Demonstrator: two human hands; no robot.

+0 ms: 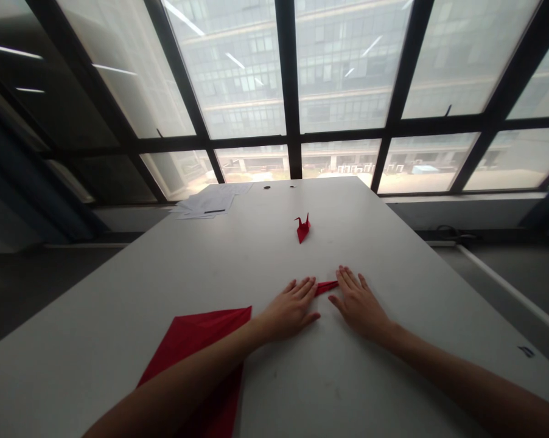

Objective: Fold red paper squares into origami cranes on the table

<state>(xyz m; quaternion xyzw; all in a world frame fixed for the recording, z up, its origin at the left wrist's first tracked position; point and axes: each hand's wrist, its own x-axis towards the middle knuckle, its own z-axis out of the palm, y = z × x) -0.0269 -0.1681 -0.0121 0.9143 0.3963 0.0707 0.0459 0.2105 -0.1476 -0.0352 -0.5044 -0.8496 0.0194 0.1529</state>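
A narrow folded strip of red paper (pixel 327 287) lies on the white table between my hands. My left hand (pixel 293 309) rests flat over its left end, with the thumb stretched out toward the right. On the right end lie the fingertips of my right hand (pixel 359 304), its fingers straight and its thumb apart. Both ends of the strip are hidden under the fingers. Beyond the hands stands a small red paper crane (pixel 303 229). A large red sheet (pixel 187 334) lies at the lower left, partly covered by my left forearm.
White papers (pixel 208 202) with a dark pen-like item (pixel 215 211) lie at the table's far left. The white table (pixel 265 249) has two small holes near its far edge. A small dark mark or scrap (pixel 526 351) is near the right edge. Large windows stand behind.
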